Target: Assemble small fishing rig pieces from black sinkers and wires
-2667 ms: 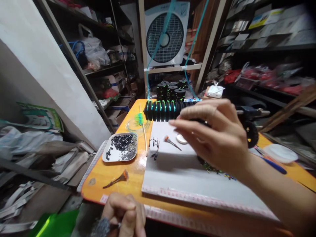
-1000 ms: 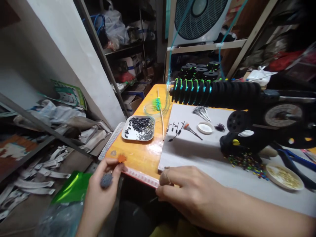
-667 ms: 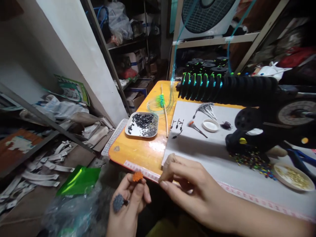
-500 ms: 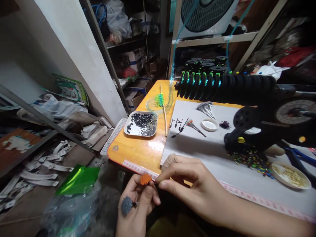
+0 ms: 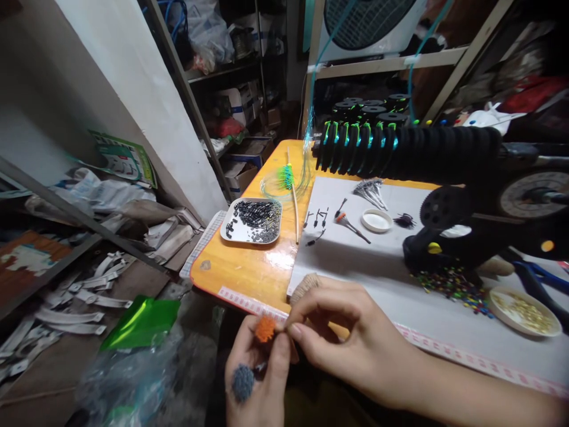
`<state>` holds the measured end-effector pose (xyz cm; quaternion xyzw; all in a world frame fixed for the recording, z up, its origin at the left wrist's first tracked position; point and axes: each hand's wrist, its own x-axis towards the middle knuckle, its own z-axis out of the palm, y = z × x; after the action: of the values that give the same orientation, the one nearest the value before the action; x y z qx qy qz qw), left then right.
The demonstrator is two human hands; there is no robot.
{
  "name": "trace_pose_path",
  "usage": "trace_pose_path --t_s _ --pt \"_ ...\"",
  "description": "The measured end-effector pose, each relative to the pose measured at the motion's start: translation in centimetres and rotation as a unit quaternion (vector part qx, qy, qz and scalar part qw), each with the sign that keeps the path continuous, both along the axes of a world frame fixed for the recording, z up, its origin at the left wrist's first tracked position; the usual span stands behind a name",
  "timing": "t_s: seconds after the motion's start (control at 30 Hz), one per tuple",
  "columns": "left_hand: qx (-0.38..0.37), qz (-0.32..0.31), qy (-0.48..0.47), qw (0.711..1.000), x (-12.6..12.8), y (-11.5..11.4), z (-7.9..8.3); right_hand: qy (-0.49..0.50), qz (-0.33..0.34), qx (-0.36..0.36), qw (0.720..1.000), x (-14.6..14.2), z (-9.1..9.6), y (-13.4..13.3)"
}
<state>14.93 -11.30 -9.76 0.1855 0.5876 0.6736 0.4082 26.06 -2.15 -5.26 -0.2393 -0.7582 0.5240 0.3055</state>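
Observation:
My left hand (image 5: pixel 271 379), low in the middle of the view, is closed with thumb against fingers around a small piece with an orange bristly tuft (image 5: pixel 265 328). A second piece with a grey-blue bristly tuft (image 5: pixel 243 383) sticks out between the thumb and palm of the same hand. My right hand (image 5: pixel 355 332) pinches at the inner end of the orange-tufted piece; fingertips hide what lies between them. A tan wrap (image 5: pixel 306 288) covers one right finger. Both hands are over the table's front edge.
A white tray (image 5: pixel 226 232) of small black and grey parts stands on the yellow table (image 5: pixel 249 264). On the white sheet (image 5: pixel 355 270) lie a brush (image 5: pixel 355 229), small dark stemmed pieces (image 5: pixel 316 223), a white dish (image 5: pixel 377 220) and colourful beads (image 5: pixel 448 284). A black machine (image 5: pixel 471 219) stands right.
My left hand has shifted slightly right and turned, bringing both tufts along. The right hand still pinches beside the orange tuft. The whole view has tilted a little.

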Motion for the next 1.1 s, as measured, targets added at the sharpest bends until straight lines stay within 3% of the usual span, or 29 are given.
trace_pose_path --t_s 0.07,0.23,0.5,0.73,0.83,0.97,1.1 --pt "-0.005 0.012 -0.013 1.0 -0.2 -0.1 -0.2 0.006 0.015 0.009 1.0 0.2 -0.1 0.0" --pt "0.087 0.005 -0.093 0.992 -1.3 -0.3 0.3 0.044 0.025 0.076 0.996 0.6 -0.7 0.2" --pt "0.077 -0.058 -0.175 0.98 -2.3 -0.6 0.2 0.048 0.019 0.144 0.988 0.6 -0.8 0.5" --pt "0.075 -0.04 -0.054 0.995 -2.0 -0.7 -0.2 0.034 0.019 0.139 0.99 0.7 -0.3 0.2" --pt "0.063 -0.002 0.041 0.997 -1.7 -0.6 -0.2 0.027 0.012 0.134 0.991 0.6 -0.2 0.2" --pt "0.116 0.082 0.17 0.975 -0.9 -0.4 -0.5 0.039 0.014 0.074 0.996 0.5 -0.6 0.3" --pt "0.153 0.103 0.217 0.959 0.3 0.1 -0.9 0.071 0.027 0.017 0.997 0.4 -1.1 0.1"
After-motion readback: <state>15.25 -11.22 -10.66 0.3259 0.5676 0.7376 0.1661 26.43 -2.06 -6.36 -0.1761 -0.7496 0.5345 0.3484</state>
